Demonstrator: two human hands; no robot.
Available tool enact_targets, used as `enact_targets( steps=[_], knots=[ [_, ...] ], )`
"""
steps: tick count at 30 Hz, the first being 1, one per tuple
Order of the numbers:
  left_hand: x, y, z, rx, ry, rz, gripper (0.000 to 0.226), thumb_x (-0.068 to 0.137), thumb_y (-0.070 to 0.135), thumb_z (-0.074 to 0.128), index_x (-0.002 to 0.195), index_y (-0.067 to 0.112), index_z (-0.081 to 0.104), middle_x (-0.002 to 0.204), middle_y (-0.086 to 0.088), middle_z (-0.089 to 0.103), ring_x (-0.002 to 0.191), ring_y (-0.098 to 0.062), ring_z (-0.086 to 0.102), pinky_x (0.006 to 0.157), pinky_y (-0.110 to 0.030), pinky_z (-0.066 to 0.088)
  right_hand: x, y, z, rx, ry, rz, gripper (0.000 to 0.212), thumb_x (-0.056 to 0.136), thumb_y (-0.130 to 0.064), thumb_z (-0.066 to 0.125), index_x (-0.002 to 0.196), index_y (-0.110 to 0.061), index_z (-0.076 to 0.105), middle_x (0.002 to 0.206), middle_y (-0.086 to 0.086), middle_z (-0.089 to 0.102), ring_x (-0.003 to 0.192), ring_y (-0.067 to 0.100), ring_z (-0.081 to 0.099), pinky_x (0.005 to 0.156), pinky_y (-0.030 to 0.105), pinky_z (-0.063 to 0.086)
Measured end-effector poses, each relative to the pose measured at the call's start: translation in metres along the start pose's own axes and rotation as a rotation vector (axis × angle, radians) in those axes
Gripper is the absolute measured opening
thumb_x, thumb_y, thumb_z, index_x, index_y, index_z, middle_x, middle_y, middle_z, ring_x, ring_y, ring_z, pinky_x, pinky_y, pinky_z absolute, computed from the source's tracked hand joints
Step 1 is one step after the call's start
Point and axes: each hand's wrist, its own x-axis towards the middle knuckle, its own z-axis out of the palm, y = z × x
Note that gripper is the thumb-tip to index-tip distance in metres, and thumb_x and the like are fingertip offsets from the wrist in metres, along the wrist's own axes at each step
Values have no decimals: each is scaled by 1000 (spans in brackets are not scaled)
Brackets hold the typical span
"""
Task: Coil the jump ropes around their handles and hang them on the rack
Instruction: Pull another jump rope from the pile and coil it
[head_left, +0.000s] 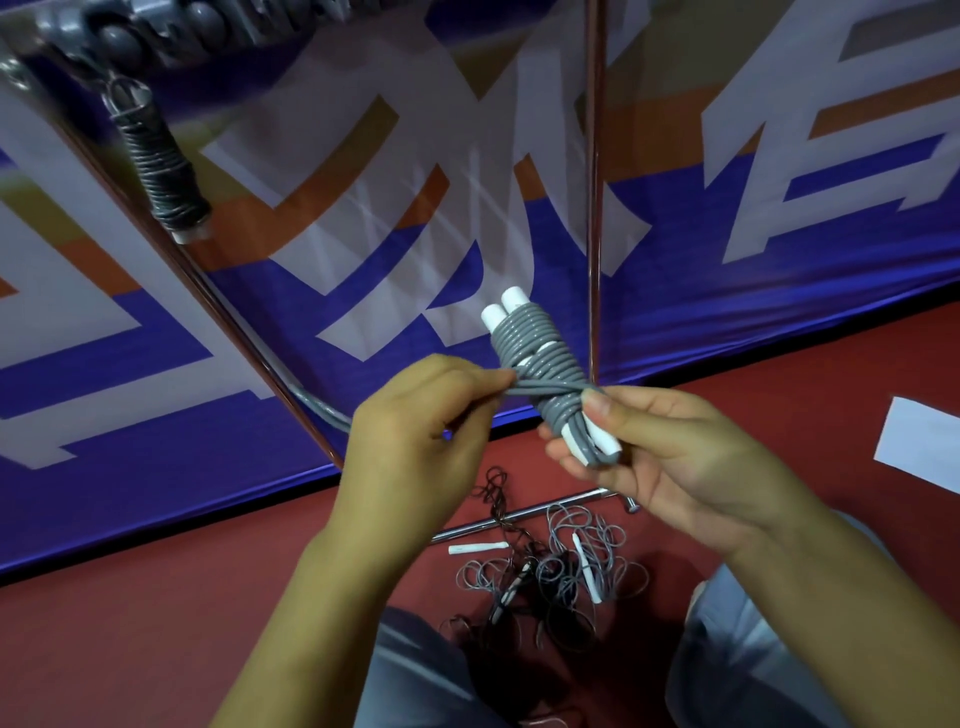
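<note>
Rope bundle tilts upright, seemingly gripped by both hands

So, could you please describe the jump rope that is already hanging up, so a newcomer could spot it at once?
Start at the metal rack in front of the blue banner and look to its upper left. There a coiled rope hangs from a hook. Unlike the bundle in the hands or the loose ropes on the floor, nobody touches it.
</note>
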Motion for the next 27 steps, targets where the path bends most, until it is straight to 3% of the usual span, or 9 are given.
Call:
enact_targets(
  steps=[3, 6, 9, 11, 16, 18, 21, 24, 27],
  knots=[
    [0, -7, 8, -5, 27, 3, 13, 78, -5, 67, 84, 6, 69, 89, 4, 66, 82, -6, 60, 72, -15, 48, 1, 1, 0, 29, 14, 38, 31, 71, -15, 60, 91, 7, 66, 83, 22, 71, 67, 23, 71, 55, 24, 56],
    [-2, -11, 17, -77, 0, -208, 36, 78, 0, 61, 77, 34, 49, 85, 9, 63, 73, -13, 64, 63, -28, 52, 1, 2, 1, -13, 8, -9, 30, 72, -17, 59, 93, 5, 66, 83, 19, 71, 67, 21, 71, 57, 24, 57],
    [-4, -16, 24, -184, -57, -345, 26, 76, 6, 49, 70, 29, 36, 72, -4, 57, 54, -15, 60, 50, -26, 46, -2, 1, 3, -83, -12, -63, 32, 72, -17, 60, 96, 2, 65, 83, 16, 71, 68, 20, 70, 57, 24, 56],
    [-3, -18, 25, -253, -46, -357, 21, 73, 15, 49, 65, 25, 33, 70, -6, 56, 56, -18, 55, 52, -25, 42, -2, 0, 3, -88, -23, -69, 31, 72, -17, 59, 96, 2, 65, 83, 16, 71, 68, 20, 70, 57, 24, 56],
    [-5, -17, 19, -411, -179, -315, 28, 76, 31, 69, 67, 24, 43, 69, -7, 62, 60, -17, 56, 55, -29, 44, 4, -10, -5, -28, 48, -32, 28, 71, -17, 59, 90, 4, 65, 78, 15, 71, 65, 20, 70, 57, 23, 57],
    [-4, -13, 15, -605, -250, -392, 24, 80, 41, 62, 82, 18, 56, 62, -10, 63, 56, -12, 55, 54, -20, 40, 7, -12, -7, -50, 56, -32, 28, 71, -17, 60, 90, 3, 65, 78, 16, 71, 65, 20, 70, 57, 23, 57],
    [2, -14, 12, -717, -346, -505, 28, 91, 44, 50, 111, 27, 61, 47, -6, 56, 43, -9, 47, 49, -15, 36, 9, -11, -9, -117, 55, -49, 28, 71, -16, 60, 91, 2, 65, 78, 16, 71, 66, 20, 70, 57, 24, 57],
    [4, -18, 10, -634, -468, -491, 22, 88, 42, 52, 85, 30, 70, 42, 0, 51, 41, -9, 44, 55, -20, 41, 8, -12, -8, -179, 54, -72, 28, 70, -16, 60, 92, 0, 65, 75, 13, 71, 64, 20, 70, 55, 23, 56],
    [4, -17, 8, -781, -538, -555, 13, 82, 23, 58, 83, 12, 66, 57, -5, 66, 48, -13, 58, 55, -24, 50, 8, -10, -11, -217, 48, -69, 27, 69, -15, 61, 92, 0, 64, 74, 12, 71, 64, 20, 70, 53, 22, 54]
  ],
)
